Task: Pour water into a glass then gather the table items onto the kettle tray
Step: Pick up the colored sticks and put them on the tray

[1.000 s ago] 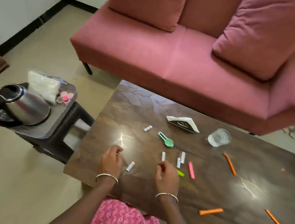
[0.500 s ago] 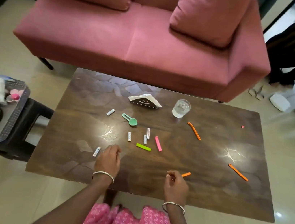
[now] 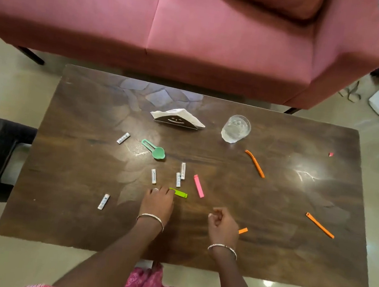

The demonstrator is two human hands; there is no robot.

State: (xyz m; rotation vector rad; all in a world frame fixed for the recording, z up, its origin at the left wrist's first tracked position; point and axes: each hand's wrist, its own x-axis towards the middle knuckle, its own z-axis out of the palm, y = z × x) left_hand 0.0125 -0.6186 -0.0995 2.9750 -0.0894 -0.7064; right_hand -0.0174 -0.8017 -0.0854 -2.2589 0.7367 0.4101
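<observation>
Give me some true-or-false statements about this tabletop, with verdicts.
1. The glass stands upright on the table. True.
2. The left hand touches the pink clip. False: it touches the end of the lime green clip.
3. The green scoop lies inside the glass. False: it lies on the table, apart from the glass.
4. The napkin holder stands to the left of the glass. True.

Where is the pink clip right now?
In the head view, the pink clip lies mid-table, just right of a white sachet, beyond the lime clip.
</observation>
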